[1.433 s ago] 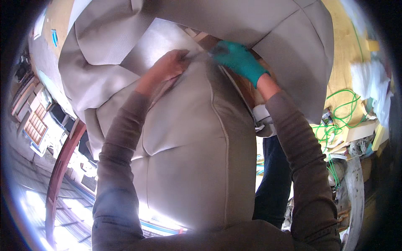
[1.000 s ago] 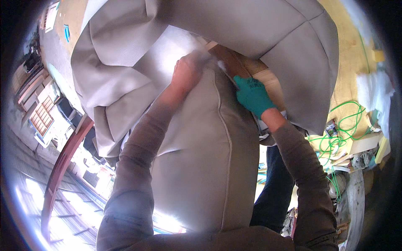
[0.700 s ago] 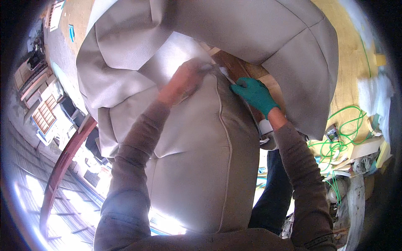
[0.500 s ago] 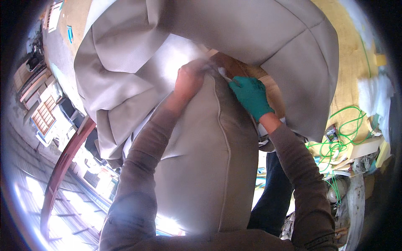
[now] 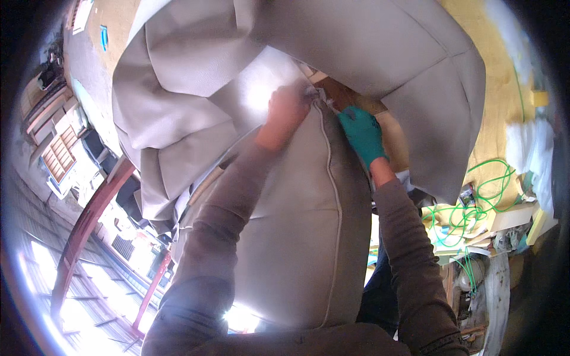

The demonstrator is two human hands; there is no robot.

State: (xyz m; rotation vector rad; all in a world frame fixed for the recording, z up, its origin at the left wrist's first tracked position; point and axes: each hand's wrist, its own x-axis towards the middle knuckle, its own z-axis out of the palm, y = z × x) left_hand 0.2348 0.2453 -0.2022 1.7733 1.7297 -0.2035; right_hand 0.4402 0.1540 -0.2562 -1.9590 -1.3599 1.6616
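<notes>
A grey-beige leather-like upholstery cover [image 5: 279,249] with a raised piped seam lies over a long padded piece right in front of me. My left hand [image 5: 286,115], bare and a little blurred, is closed at the far end of that piece, gripping the cover's edge beside the seam. Just right of the seam my right hand [image 5: 363,135], in a teal glove, is closed on the edge of the same cover near a whitish strip. Both hands' fingertips are partly hidden. Loose folds of the cover [image 5: 184,65] surround an opening with brown wood [image 5: 341,95] inside.
Tangled green hose [image 5: 457,219] lies to the right among boards and scraps. White wadding [image 5: 528,145] sits at the far right on a yellowish board surface [image 5: 496,89]. On the left are a reddish beam [image 5: 89,225] and a slatted wooden piece [image 5: 59,155].
Both hands and the far end of the padded piece appear shifted slightly right in view. A curved tan edge has come into sight beside my left forearm. Both hands keep their grip.
</notes>
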